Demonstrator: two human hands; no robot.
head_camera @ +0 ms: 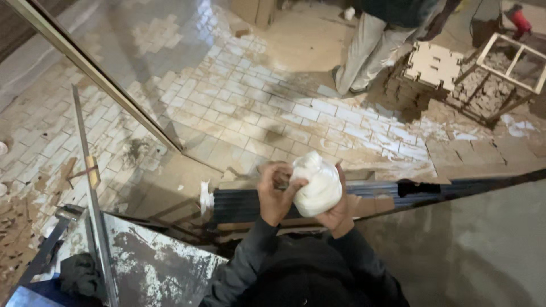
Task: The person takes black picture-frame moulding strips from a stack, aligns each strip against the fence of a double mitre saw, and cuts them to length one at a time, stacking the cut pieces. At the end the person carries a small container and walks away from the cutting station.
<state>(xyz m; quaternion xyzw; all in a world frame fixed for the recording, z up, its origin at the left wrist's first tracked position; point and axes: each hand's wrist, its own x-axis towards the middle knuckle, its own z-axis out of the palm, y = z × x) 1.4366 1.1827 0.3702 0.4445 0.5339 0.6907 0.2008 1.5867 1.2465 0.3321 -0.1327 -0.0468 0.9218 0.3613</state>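
- My right hand (336, 213) cradles the white plastic bag (316, 183) at frame centre, grip wrapped underneath.
- My left hand (275, 190) pinches its knotted top; I judge untying needs a steady pull.

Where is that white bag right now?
In the head view, the white bag sits at centre frame, held between the left hand and right hand, just above the stack of dark blue strips.

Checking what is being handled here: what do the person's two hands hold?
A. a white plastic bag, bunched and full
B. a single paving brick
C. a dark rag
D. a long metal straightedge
A: the left hand and right hand both clasp the bulging white bag in front of the chest.
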